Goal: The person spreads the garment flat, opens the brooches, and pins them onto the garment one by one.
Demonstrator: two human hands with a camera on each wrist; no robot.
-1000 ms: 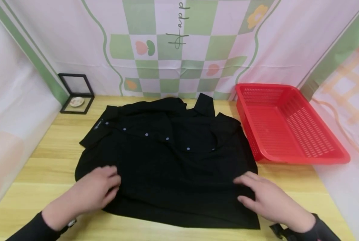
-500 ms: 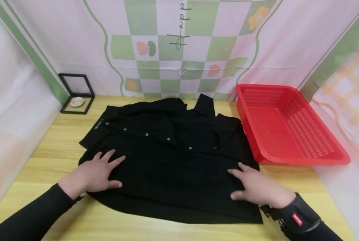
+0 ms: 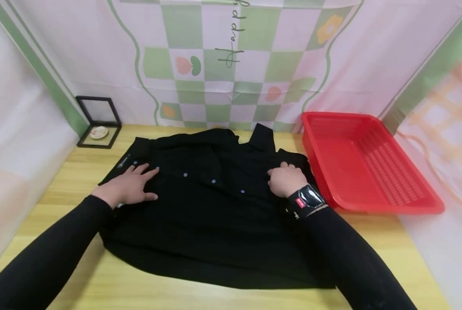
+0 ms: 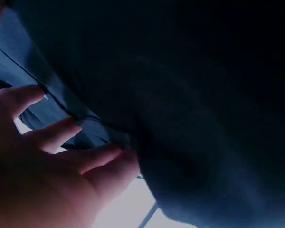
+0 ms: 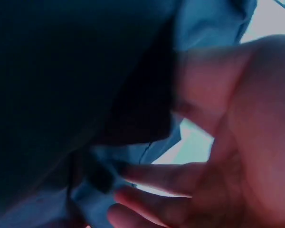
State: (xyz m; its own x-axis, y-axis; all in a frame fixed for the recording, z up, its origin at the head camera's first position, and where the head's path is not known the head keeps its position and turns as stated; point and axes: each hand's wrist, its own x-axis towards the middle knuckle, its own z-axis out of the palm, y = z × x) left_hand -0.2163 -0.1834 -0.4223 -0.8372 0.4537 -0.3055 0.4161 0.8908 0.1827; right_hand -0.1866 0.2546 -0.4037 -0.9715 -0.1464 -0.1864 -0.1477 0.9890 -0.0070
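Note:
A black button-up shirt [image 3: 200, 228] lies spread on the wooden table, with a row of pale buttons [image 3: 213, 181] across its upper part. My left hand [image 3: 132, 187] rests on the shirt's upper left, fingers spread near the leftmost buttons. In the left wrist view its fingertips [image 4: 69, 124] touch the dark cloth along a seam. My right hand [image 3: 288, 181] is over the shirt's upper right, near the basket. The right wrist view shows its thumb blurred against the fabric and the other fingers [image 5: 166, 176] extended beside a fold. Part of the right button line is hidden under that hand.
A red plastic basket [image 3: 370, 206] stands at the right, close against the shirt's right side. At the back left sits a small black frame [image 3: 95, 145] with a round pale disc [image 3: 98, 132] in it. A patterned curtain [image 3: 215, 86] hangs behind the table.
Both hands have moved from the shirt's lower sides up toward its upper edge, the right one also inward. The left fingers, curled at first, have spread. The shirt lies nearly as before.

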